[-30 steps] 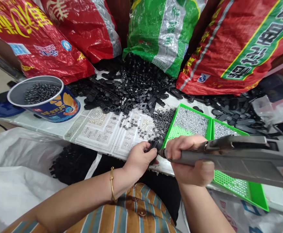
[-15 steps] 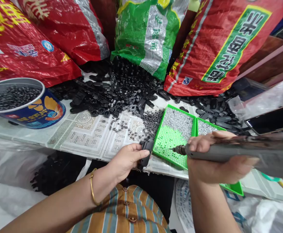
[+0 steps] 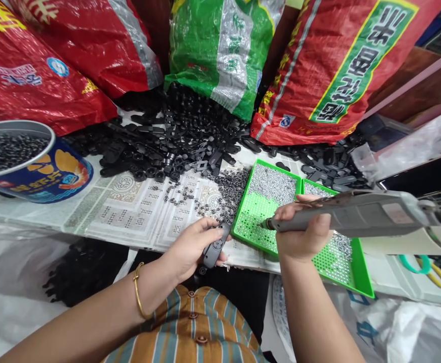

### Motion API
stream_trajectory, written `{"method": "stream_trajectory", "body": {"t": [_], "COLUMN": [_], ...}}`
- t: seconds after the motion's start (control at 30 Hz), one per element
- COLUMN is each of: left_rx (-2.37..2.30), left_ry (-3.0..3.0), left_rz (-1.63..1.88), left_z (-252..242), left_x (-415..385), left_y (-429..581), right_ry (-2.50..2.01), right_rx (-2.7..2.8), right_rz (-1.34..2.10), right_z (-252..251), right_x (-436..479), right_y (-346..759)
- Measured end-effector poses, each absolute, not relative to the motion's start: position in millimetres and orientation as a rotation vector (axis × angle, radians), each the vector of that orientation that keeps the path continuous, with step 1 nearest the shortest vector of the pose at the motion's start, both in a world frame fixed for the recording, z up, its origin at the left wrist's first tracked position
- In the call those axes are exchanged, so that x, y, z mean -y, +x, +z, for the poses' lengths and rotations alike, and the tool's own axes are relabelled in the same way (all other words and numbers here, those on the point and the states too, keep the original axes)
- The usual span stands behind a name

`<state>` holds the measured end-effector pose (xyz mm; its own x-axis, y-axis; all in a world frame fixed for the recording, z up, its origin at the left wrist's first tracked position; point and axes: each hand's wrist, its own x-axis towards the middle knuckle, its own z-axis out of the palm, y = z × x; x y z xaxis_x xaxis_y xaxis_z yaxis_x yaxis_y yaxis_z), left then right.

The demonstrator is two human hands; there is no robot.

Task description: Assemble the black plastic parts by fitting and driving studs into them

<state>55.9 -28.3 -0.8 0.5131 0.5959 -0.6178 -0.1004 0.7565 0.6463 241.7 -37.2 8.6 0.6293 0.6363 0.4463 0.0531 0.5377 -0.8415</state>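
Observation:
My left hand (image 3: 192, 247) is closed on a long black plastic part (image 3: 216, 245) with rounded ends, held at the table's front edge. In my right hand (image 3: 299, 234) is a grey electric screwdriver (image 3: 364, 214), gripped near its front and pointing left. Its bit hangs over the green perforated tray (image 3: 239, 233); I cannot tell whether it touches a screw there. Small silver screws (image 3: 275, 184) lie heaped at the tray's far side, and its near side shows rows of holes. A second green tray (image 3: 364, 275) stands partly behind my right hand and the screwdriver.
Loose black plastic parts (image 3: 148, 146) are piled along the back, below red and green sacks (image 3: 201, 55). Tiny dark pieces (image 3: 235, 189) are spread left of the trays. A blue tub (image 3: 59, 179) of small dark pieces stands at the left. Yellow-handled pliers (image 3: 435, 275) lie far right.
The black part has turned in my left hand, now showing a round recessed detail. My right hand and the screwdriver have moved left over the tray. The whole view has shifted slightly.

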Motion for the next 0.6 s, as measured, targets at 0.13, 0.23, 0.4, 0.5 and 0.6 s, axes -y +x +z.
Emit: {"method": "stream_trajectory", "body": {"t": [0.13,0.23,0.4,0.5,0.6], "left_rx": [-0.949,-0.946,-0.972,-0.971,-0.983], "left_ry": [0.561,0.561,0.631,0.623,0.616], "left_rz": [0.487,0.511,0.561,0.559,0.546], "left_z": [-0.4,-1.6,-9.1,-11.8,-10.9], "left_x": [30.2,32.5,35.5,35.9,35.6], "left_y": [57.6,58.9,62.5,63.5,64.0], "right_ry": [-0.946,-0.940,-0.957,-0.956,-0.902], "right_rx": [0.839,0.850,0.835,0.815,0.810], "right_rz": [0.404,0.402,0.429,0.433,0.442], "right_z": [5.3,4.8,5.3,10.6,22.3], "right_x": [35.9,35.9,35.7,36.2,38.3], "right_y": [242.4,241.8,241.3,242.9,240.5]}}
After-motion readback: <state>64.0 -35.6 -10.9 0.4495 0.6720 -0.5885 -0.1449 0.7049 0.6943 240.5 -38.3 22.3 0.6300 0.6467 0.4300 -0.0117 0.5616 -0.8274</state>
